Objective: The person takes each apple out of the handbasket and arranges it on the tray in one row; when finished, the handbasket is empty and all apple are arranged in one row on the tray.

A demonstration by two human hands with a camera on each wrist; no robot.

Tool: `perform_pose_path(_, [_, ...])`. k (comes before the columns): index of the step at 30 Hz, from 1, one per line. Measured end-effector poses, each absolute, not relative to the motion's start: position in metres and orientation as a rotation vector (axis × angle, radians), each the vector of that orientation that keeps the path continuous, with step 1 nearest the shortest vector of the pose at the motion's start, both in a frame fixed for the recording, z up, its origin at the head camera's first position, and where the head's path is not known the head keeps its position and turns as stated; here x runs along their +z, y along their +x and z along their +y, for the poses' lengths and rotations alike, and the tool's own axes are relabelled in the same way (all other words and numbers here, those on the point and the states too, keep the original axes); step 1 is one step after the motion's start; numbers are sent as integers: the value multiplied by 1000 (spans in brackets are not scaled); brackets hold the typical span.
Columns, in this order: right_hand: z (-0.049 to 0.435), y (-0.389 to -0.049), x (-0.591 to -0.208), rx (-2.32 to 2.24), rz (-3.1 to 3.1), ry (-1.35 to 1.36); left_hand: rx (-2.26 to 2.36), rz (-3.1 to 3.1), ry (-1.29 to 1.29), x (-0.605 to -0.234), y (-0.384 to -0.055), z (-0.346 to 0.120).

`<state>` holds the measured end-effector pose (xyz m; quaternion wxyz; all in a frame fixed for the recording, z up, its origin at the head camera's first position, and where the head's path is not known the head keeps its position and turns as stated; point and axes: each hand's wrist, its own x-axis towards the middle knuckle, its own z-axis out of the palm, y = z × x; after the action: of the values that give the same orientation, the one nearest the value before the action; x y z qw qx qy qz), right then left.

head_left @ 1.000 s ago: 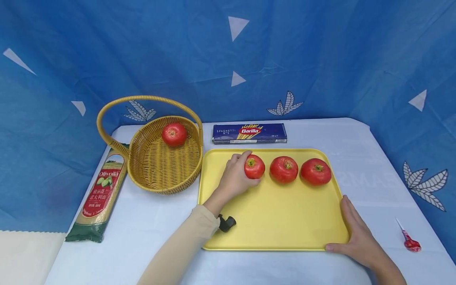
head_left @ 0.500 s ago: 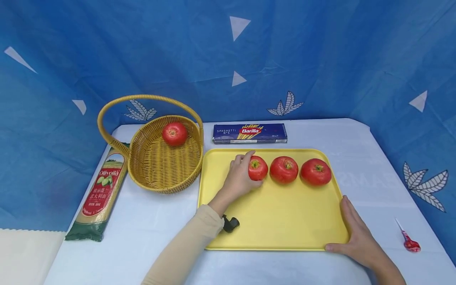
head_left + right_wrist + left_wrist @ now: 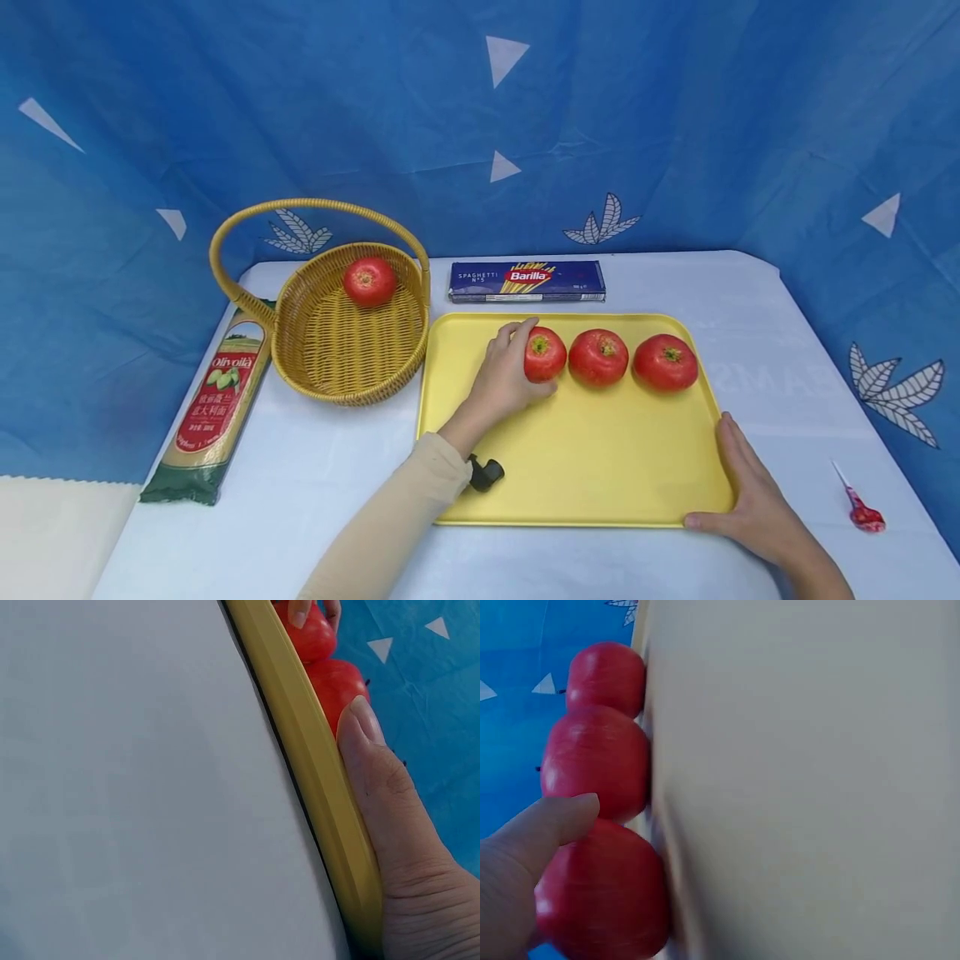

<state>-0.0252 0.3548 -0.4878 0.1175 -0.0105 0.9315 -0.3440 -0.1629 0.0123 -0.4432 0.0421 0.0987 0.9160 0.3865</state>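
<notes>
My left hand [image 3: 506, 375] grips the leftmost of the three red apples on the yellow tray [image 3: 585, 458]. Its fingers lie behind this apple [image 3: 545, 354] and its thumb in front. In the left wrist view the thumb [image 3: 555, 825] lies against the held apple [image 3: 607, 896], which is close to the middle apple [image 3: 596, 761]. The middle apple [image 3: 597, 357] and right apple [image 3: 665, 362] complete a row near the tray's back edge. At the tray's front right corner, my right hand [image 3: 757, 500] holds the rim, with the thumb along the front side and fingers along the right.
A yellow wicker basket [image 3: 345, 350] with one apple [image 3: 370, 281] inside stands left of the tray. An Olivoilà pasta bag [image 3: 213, 408] lies beside it, partly under the basket's handle. A Barilla spaghetti box [image 3: 527, 281] lies behind the tray, and a red lollipop [image 3: 867, 515] at right.
My left hand has slid the leftmost apple a little to the right, closer to the middle apple. The right hand has stayed at the tray's corner.
</notes>
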Motion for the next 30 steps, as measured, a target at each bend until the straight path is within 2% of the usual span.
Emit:
perform_pose_path(6, [354,-24,-487,-1009,2709,-15,1079,2834,291,-416,-147,-4])
perform_pose_path(14, [355,-25,-488,-1014,2693,-18,1004,2842,347,-346,-108,-52])
perform_pose_path(18, [356,-25,-488,-992,2693,-13,1001,2867,355,-315,-99,-85])
perform_pose_path(24, [360,-24,-488,-931,2714,-16,938,2927,216,-295,-118,-137])
perform_pose_path(30, [359,-25,-488,-943,2704,-21,844,2918,59,-301,-151,-177])
